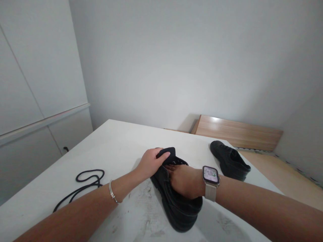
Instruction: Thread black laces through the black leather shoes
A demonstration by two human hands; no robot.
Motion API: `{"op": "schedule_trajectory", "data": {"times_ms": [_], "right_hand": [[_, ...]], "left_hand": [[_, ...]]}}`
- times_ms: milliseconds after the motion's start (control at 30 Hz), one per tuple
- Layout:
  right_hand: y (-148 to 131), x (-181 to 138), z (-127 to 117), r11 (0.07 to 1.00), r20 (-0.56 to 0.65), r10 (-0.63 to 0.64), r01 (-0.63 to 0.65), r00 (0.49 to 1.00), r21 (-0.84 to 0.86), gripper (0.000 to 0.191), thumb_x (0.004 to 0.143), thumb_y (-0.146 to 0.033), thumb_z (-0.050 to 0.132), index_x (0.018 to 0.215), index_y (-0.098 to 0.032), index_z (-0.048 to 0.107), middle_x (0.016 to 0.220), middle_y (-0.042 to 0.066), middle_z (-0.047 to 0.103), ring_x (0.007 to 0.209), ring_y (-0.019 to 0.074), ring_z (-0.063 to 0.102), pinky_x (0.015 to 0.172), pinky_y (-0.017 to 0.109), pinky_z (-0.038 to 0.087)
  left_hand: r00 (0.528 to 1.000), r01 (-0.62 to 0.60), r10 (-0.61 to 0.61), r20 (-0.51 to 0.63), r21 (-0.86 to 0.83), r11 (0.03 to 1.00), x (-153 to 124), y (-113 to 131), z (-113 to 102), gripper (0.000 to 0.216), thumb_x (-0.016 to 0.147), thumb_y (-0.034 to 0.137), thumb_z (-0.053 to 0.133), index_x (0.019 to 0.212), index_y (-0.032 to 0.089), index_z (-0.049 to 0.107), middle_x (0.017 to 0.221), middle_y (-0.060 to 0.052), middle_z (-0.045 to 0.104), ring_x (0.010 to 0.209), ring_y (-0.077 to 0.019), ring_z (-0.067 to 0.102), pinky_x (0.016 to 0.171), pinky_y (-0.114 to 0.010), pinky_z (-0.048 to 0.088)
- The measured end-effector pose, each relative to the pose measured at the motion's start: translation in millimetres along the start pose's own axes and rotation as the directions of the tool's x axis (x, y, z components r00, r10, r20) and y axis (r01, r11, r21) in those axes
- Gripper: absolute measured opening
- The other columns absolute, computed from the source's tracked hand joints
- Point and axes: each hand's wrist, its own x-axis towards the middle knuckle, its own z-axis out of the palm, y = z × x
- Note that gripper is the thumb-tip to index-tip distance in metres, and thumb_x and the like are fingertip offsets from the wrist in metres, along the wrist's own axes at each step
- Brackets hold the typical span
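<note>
Black low-cut shoe with a smooth, leather-like upper and a thick black sole (168, 198): sits sole-down on the white, smooth-topped table (121, 141), front and centre, beneath both hands. Long axis runs obliquely: heel towards the wearer and slightly right, front end away and to the left. The toe tip is hidden by the left hand (150, 161).

Writing: none legible on the shoe. The square-faced watch with a pale strap (211, 175), on the right wrist, has a lit screen (marks too small to read).

Appearance: dull black, collar wide open, layered ridges around the heel, eyelets along the far edge of the opening. The dark, fabric-like tongue (170, 153) stands raised at the front. Greyish-brown smudges mark the table beside the shoe.

Left grip: closed on the tongue, thumb on its near face. Right hand (185, 179): reaches into the shoe's opening, fingertips partly hidden; cannot tell whether its grip is closed on anything.

Nearby: thin black cord (99, 183) lies in loose loops left of the shoe, partly behind the left forearm. A second black shoe (227, 164) sits near the table's right edge, its toe also pointing away and left.
</note>
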Motion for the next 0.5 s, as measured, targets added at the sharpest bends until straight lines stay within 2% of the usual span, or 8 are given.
{"op": "schedule_trajectory", "data": {"times_ms": [100, 200, 367, 433, 500], "right_hand": [[-2, 1, -7, 0.999, 0.049, -0.039, 0.039, 0.998, 0.004, 0.013, 0.083, -0.01, 0.065, 0.087, -0.004, 0.076, 0.098, 0.022, 0.075, 0.114, 0.0299, 0.065, 0.115, 0.04, 0.036], [-8, 3, -14, 0.998, 0.074, -0.058, 0.057, 0.996, 0.014, 0.014, 0.082, -0.01, 0.067, 0.092, -0.003, 0.076, 0.097, 0.022, 0.075, 0.108, 0.0292, 0.067, 0.113, 0.04, 0.038], [-23, 9, -23, 0.998, 0.077, 0.008, -0.012, 0.997, 0.054, 0.016, 0.079, -0.014, 0.073, 0.09, -0.003, 0.075, 0.096, 0.021, 0.075, 0.094, 0.0292, 0.07, 0.089, 0.038, 0.054], [-26, 3, -27, 0.991, 0.024, 0.076, -0.078, 0.997, 0.106, 0.02, 0.085, -0.021, 0.069, 0.092, -0.004, 0.074, 0.097, 0.02, 0.075, 0.085, 0.0271, 0.071, 0.074, 0.034, 0.056], [-25, -10, -30, 0.964, -0.109, 0.163, -0.135, 0.981, 0.231, 0.02, 0.091, -0.026, 0.063, 0.092, -0.009, 0.073, 0.093, 0.015, 0.075, 0.08, 0.025, 0.071, 0.064, 0.032, 0.053]], "left_hand": [[1.0, -0.002, 0.002, 0.01, -0.022, 1.0, 0, -1, 0, 0.042, 0.086, 0.053, 0.053, 0.07, 0.016, 0.065, 0.065, 0.0, 0.06, 0.067, -0.0181, 0.053, 0.06, -0.026, 0.04], [0.999, -0.009, 0.011, 0.034, -0.055, 0.998, 1, -3, 2, 0.043, 0.086, 0.055, 0.054, 0.072, 0.016, 0.066, 0.065, -0.001, 0.062, 0.066, -0.0184, 0.055, 0.059, -0.026, 0.042], [0.988, -0.05, 0.064, 0.138, -0.1, 0.994, 7, -8, 0, 0.047, 0.089, 0.057, 0.051, 0.081, 0.014, 0.068, 0.074, -0.004, 0.068, 0.072, -0.0206, 0.061, 0.064, -0.028, 0.047], [0.97, -0.076, 0.098, 0.223, -0.103, 0.992, 11, -5, -8, 0.048, 0.091, 0.057, 0.049, 0.084, 0.013, 0.068, 0.079, -0.006, 0.07, 0.075, -0.0212, 0.062, 0.066, -0.028, 0.048], [0.932, -0.115, 0.14, 0.335, -0.094, 0.989, 14, 4, -19, 0.046, 0.093, 0.055, 0.049, 0.09, 0.014, 0.069, 0.087, -0.007, 0.072, 0.083, -0.0219, 0.063, 0.074, -0.03, 0.05]]}}
